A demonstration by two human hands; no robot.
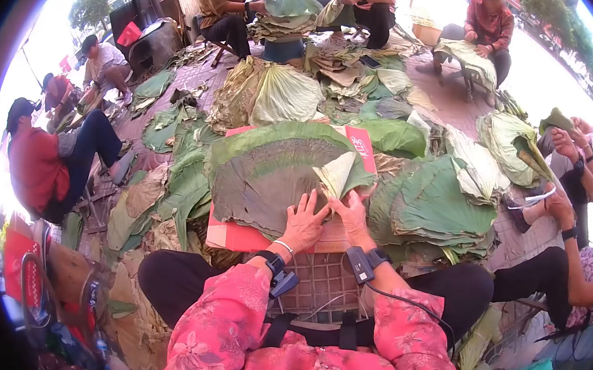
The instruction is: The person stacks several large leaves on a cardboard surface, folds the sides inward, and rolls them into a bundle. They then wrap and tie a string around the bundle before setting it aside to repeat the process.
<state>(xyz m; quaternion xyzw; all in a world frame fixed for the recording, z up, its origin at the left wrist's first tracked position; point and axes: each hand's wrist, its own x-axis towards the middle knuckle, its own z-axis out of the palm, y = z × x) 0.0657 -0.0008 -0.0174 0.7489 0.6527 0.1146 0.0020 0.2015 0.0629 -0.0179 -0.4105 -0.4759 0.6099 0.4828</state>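
Note:
A large dried lotus leaf [269, 175], grey-brown with a green rim, lies spread on a red cardboard box [228, 235] in front of my knees. Its right side has a pale, folded-over piece [335, 174]. My left hand [300, 225] rests on the leaf's near edge, palm down with fingers stretched apart. Close beside it, my right hand [352, 219] has its thumb and fingers at the base of the pale fold, gripping the leaf there; some fingertips are hidden. Both wrists carry strapped devices, and a cable runs from the right one.
Stacked green leaves [443, 205] lie right of the box, and a pale pile [269, 94] stands beyond it. More leaves [188, 175] cover the paving at left. Several people sit around, one in red [45, 156] at left; another person's arm [569, 216] reaches in at right.

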